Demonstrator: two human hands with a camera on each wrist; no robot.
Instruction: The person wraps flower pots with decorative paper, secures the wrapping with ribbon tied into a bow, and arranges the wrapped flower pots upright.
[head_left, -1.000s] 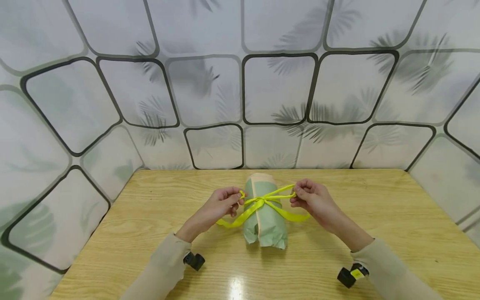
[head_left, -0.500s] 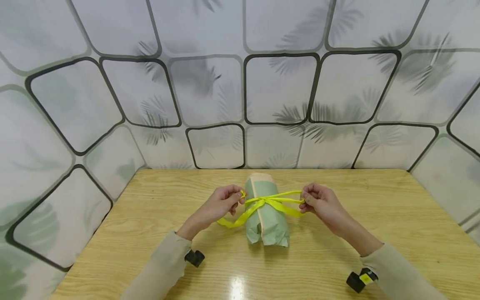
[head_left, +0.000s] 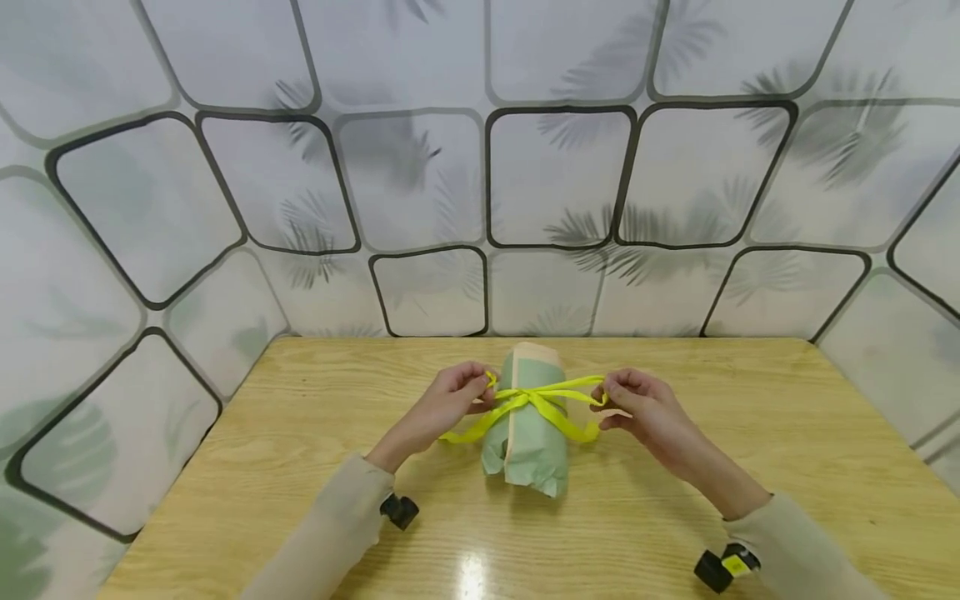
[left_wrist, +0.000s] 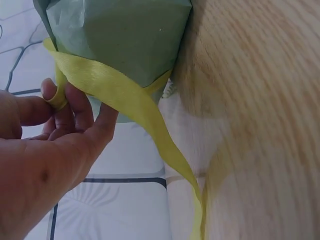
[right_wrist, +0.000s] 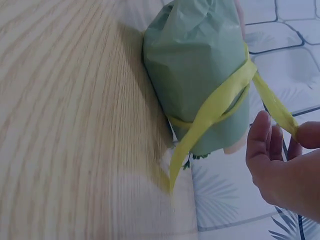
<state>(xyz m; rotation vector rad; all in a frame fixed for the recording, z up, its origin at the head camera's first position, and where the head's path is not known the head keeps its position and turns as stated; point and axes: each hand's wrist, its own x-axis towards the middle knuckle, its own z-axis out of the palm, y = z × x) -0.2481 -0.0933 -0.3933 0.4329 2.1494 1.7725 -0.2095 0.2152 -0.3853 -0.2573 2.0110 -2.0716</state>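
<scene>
A bundle wrapped in green paper point(head_left: 536, 454) lies on the wooden table, with a yellow ribbon point(head_left: 517, 398) tied round its middle in a bow. My left hand point(head_left: 441, 406) pinches the bow's left loop between thumb and fingers, close to the paper. On the other side, my right hand point(head_left: 651, 414) pinches the right loop, which stretches out from the knot. Both loose tails hang down; the left wrist view shows one tail point(left_wrist: 155, 120) running to the table. In the right wrist view, small green leaves point(right_wrist: 200, 156) peek out under the bundle's far end.
The wooden table point(head_left: 330, 375) reaches back to a pale curtain point(head_left: 555, 179) printed with dark frames and leaves. Curtain also hangs at both sides. Each cuff carries a small black camera, the left one point(head_left: 399, 510) and the right one point(head_left: 726, 567).
My right hand has moved outward to the right, lengthening the right loop. The left hand has shifted slightly right, and the bundle has turned a little, its near end swinging left.
</scene>
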